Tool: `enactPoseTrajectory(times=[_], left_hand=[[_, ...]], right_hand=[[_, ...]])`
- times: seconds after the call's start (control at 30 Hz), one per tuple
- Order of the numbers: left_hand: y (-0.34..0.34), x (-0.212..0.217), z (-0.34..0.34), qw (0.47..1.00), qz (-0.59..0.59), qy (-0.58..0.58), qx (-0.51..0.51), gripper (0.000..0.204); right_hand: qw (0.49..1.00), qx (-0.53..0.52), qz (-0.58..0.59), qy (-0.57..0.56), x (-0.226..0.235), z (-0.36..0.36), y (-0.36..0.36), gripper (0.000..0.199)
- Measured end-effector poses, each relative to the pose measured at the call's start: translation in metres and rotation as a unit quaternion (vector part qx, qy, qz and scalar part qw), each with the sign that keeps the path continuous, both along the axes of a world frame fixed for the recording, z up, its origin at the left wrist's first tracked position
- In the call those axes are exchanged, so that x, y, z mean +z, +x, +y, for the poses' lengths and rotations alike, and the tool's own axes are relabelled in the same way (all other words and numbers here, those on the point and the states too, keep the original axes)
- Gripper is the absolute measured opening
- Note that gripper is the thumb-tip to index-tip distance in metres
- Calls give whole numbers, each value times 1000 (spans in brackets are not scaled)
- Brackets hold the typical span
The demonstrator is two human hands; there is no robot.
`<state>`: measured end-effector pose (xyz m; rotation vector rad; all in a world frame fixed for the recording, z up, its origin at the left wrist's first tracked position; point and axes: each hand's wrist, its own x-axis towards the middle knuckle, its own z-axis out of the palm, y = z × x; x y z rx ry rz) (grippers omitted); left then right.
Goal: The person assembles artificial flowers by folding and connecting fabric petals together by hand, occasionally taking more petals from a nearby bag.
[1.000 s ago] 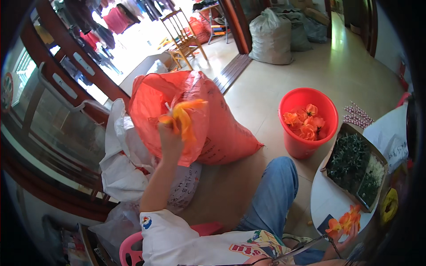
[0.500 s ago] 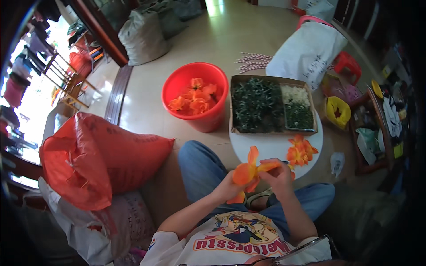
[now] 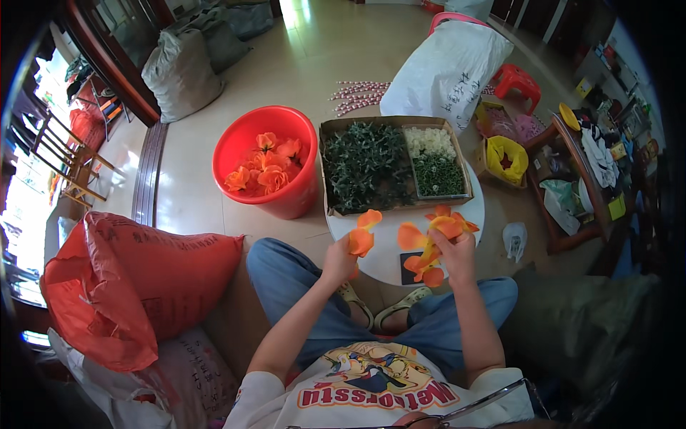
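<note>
From where I stood, the bare hands had just parted; half a second earlier they had met over one bunch of petals. The left hand (image 3: 338, 263) now pinched a small stack of thin orange petals (image 3: 361, 242) near the edge of a low, round white counter (image 3: 386, 250), while the right hand (image 3: 457, 254) gripped a looser cluster of yellow-orange petals (image 3: 429, 253) over it. To my eye, that meant the layers were being divided — each hand had its own share. Whether the right fingers also held the upper orange petals (image 3: 444, 214), I couldn't tell. The large red plastic sack (image 3: 179, 279), under the left hand a second before, sagged well apart — nobody touched it.
</note>
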<state>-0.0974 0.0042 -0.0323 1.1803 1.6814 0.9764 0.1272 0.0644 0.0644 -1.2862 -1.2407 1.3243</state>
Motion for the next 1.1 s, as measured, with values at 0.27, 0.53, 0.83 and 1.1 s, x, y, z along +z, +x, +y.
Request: enactPoseTrajectory(times=[0.27,0.53,0.83,1.1], left_hand=[[7,-13,14,980,199,32,6,24],[-43,34,-41,970,27,160,183,22],[-264,257,-275,575,540,240,566,16],[-450,212,-467,628,518,-82,575,49]], right_hand=[[999,-12,15,-28,12,-1,24,10],[999,-9,31,19,6,-11,23,27],[997,29,70,5,-28,-1,57,23],[999,-4,46,-2,-7,14,34,17]])
